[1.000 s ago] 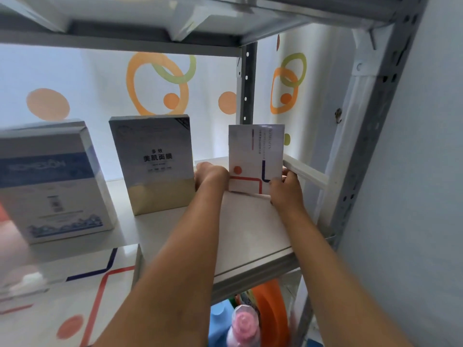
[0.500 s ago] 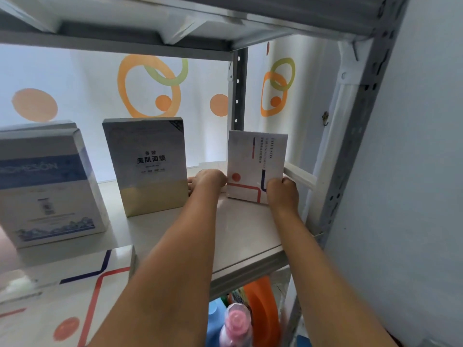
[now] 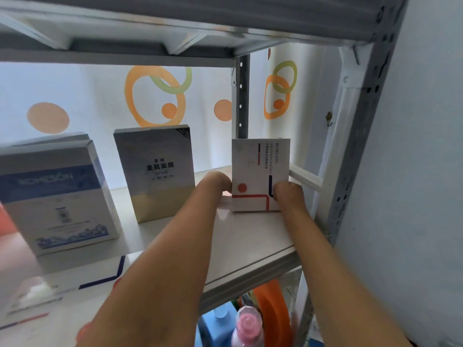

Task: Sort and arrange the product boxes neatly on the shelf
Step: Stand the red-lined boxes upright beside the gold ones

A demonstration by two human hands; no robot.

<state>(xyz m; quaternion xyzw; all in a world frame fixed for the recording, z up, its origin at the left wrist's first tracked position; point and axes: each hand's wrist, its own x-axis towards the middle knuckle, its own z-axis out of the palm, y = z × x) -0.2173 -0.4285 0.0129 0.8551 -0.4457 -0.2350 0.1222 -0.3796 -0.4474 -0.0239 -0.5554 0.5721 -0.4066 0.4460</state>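
White box: the small white box (image 3: 259, 175) with red and blue lines now stands upright at the right end of the shelf (image 3: 250, 236); a second ago it leaned slightly.
Left hand (image 3: 217, 182): curled on its left edge.
Right hand (image 3: 288, 195): gripping its lower right corner.
Neighbours: grey-gold box (image 3: 156, 171) and blue box (image 3: 55, 194) stand in the same row.
Meaning: placement looks almost finished; release seems next.

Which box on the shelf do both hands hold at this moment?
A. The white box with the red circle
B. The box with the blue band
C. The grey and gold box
A: the left hand and right hand grip the sides of the white box with the red circle.
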